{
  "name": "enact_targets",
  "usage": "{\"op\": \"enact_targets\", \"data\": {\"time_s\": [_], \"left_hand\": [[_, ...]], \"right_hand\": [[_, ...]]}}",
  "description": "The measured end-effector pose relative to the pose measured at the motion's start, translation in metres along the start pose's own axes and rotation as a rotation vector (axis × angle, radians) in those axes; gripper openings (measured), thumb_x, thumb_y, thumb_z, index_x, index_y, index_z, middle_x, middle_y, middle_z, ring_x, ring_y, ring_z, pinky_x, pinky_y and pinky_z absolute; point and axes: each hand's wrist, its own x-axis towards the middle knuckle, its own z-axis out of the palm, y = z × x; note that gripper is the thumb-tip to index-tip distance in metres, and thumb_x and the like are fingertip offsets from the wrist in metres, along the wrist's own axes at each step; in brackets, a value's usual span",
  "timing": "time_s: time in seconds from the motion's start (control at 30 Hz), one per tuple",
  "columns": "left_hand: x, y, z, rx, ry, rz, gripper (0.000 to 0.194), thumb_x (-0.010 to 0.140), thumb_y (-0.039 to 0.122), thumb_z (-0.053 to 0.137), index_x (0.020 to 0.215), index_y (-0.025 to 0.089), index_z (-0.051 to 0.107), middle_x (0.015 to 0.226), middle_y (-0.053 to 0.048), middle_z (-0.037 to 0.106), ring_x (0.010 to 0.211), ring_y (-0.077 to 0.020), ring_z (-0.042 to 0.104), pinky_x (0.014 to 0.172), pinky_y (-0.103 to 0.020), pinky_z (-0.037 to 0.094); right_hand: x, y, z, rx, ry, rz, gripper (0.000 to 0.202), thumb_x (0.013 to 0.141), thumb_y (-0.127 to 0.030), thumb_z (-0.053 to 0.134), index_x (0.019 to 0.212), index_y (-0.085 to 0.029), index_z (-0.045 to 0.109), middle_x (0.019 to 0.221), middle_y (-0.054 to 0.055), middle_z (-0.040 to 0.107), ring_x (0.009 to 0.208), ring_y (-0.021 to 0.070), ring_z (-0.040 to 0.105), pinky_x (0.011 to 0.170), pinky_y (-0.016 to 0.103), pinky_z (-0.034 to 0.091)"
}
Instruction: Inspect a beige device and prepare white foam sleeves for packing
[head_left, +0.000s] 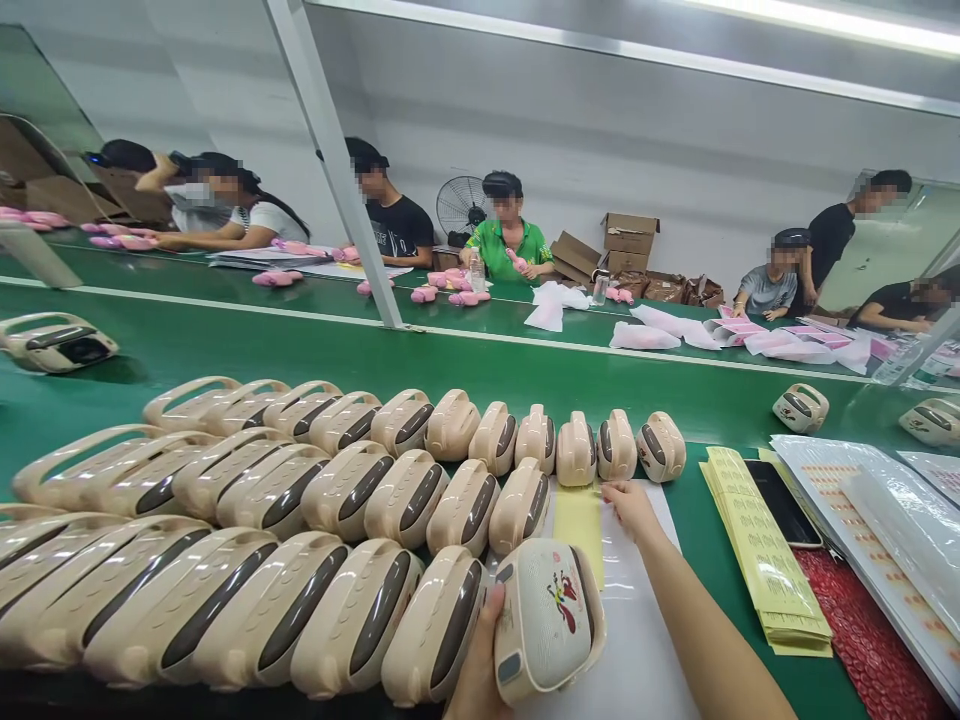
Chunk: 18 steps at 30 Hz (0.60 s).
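A long green work surface (480, 375) is seen running across a white-walled room, with a slanted metal post (330, 165) rising from it and a strip light overhead. On its far side several people are seated or standing among pink items (450, 290), a fan (461, 205) and cardboard boxes (630, 235). Three rows of beige speaker-like units (345, 490) are laid side by side on the near side, and stray ones lie apart at the left and right. A stack of yellow sheets (757, 550), a dark phone (784, 505) and clear-wrapped label sheets (862, 520) are placed to the right. One beige unit with a red cartoon figure (551, 615) is gripped at the bottom centre by the left hand (480, 660), the thumb pressed on its edge. The right hand (630, 505) is stretched forward, fingers bent down onto a yellow sticker strip (579, 522) lying on a white sheet (637, 620); whether anything is pinched cannot be told.
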Motion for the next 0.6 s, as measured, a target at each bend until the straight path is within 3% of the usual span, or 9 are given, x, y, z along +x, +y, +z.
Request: {"op": "enact_targets", "data": {"time_s": [0.07,0.17,0.33,0.6], "left_hand": [[-0.003,-0.002,-0.003,-0.011,0.005,0.0,0.054,0.056,0.058,0.068,0.094,0.02,0.069,0.094,-0.008,0.073,0.109,-0.0354,0.054,0.089,-0.042,0.046],[-0.007,-0.005,-0.004,-0.012,-0.011,0.022,0.05,0.056,0.055,0.07,0.091,0.02,0.07,0.089,-0.007,0.074,0.106,-0.0355,0.056,0.084,-0.043,0.049],[-0.009,-0.011,-0.003,-0.075,-0.069,0.069,0.055,0.053,0.045,0.076,0.102,0.02,0.066,0.086,-0.008,0.074,0.101,-0.0346,0.06,0.08,-0.041,0.051],[-0.006,-0.013,-0.003,-0.09,-0.017,0.007,0.045,0.06,0.045,0.072,0.097,0.019,0.069,0.088,-0.008,0.074,0.102,-0.0334,0.059,0.077,-0.039,0.052]], "right_hand": [[0.007,0.003,0.006,-0.048,-0.025,0.058,0.02,0.087,-0.03,0.053,0.094,-0.012,0.058,0.085,0.002,0.061,0.066,0.0108,0.058,0.058,0.026,0.049],[0.011,0.006,0.009,-0.106,-0.047,0.102,0.026,0.088,-0.031,0.051,0.108,-0.014,0.054,0.103,0.006,0.059,0.084,0.0159,0.06,0.071,0.034,0.051],[0.016,0.006,0.007,-0.206,-0.031,0.064,0.026,0.087,-0.03,0.052,0.108,-0.014,0.055,0.106,0.006,0.059,0.086,0.0166,0.06,0.072,0.035,0.051],[0.015,0.011,0.02,-0.443,0.069,-0.089,0.024,0.087,-0.031,0.053,0.104,-0.015,0.057,0.106,0.005,0.059,0.09,0.0175,0.059,0.077,0.037,0.05]]}}
